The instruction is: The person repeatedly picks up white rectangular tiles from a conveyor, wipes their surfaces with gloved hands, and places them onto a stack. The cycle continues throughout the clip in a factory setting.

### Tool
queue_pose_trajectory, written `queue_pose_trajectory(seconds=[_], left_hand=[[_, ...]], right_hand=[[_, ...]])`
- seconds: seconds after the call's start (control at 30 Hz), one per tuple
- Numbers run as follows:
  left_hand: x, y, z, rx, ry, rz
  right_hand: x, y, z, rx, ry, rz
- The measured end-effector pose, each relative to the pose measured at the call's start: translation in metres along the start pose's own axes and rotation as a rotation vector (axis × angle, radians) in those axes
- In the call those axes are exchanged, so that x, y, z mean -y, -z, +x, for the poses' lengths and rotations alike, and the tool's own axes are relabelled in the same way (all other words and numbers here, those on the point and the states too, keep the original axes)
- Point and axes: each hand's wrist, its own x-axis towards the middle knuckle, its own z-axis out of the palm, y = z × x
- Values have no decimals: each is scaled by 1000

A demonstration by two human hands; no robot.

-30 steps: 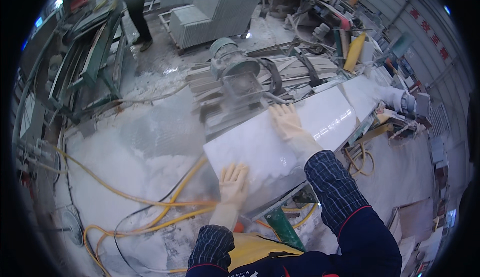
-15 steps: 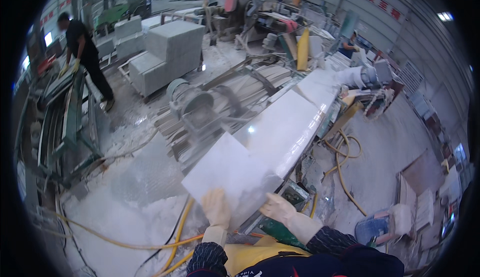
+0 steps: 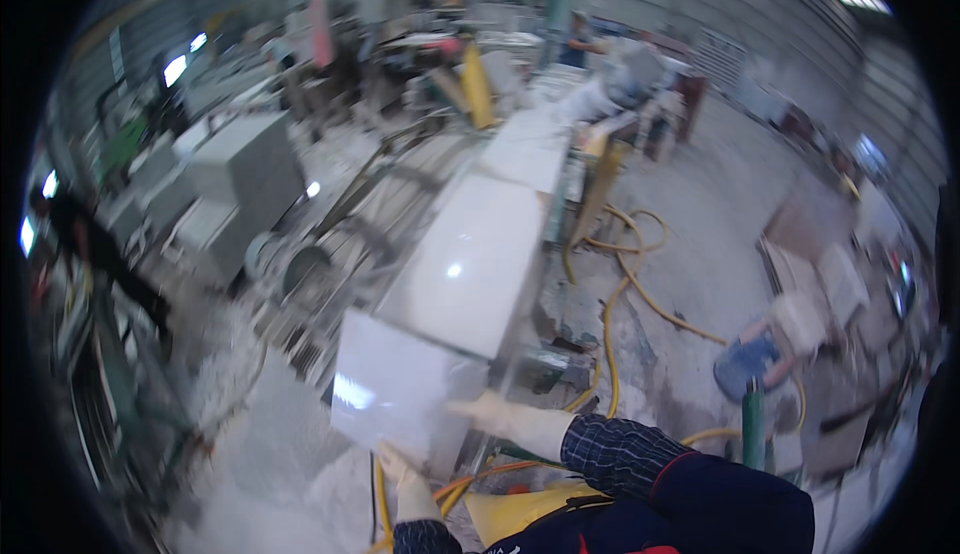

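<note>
And the white piece lies just beyond the left hand's fingertips, left of the right hand's! It has swung askew of the long slab ahead of the fingers, and those hands, flat on stone a second ago, are at its near and right edges now: it looks to be handled as a separate piece. Fingers closed or open? Blur won't tell. Well right of them, a blue tub-like thing, contents unreadable.
</note>
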Motion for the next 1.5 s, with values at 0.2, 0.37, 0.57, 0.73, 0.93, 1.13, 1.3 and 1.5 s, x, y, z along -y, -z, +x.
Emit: queue_pose_trajectory(seconds=[0.2, 0.37, 0.57, 0.73, 0.93, 1.13, 1.3, 1.5], left_hand=[[-82, -6, -64, 194, 250, -77], [-106, -43, -101, 359, 67, 112], [-115, -127, -177, 777, -81, 319], [-65, -183, -268, 1256, 13, 492], [4, -209, -408, 1782, 915, 863], [40, -141, -532, 2019, 1029, 1369], [47, -89, -599, 2307, 1027, 1496], [82, -55, -635, 2369, 889, 1453]], right_hand=[[34, -51, -42, -159, 32, -557], [52, -33, -139, -132, 219, -326], [82, 0, -240, -422, 354, 78], [43, 42, -344, -742, 743, 295], [-78, 42, -473, -1322, 871, -135], [-158, -15, -539, -1344, 1014, 867], [-212, -24, -569, -1021, 1554, 1355], [-261, -2, -578, -1406, 1450, 1339]])
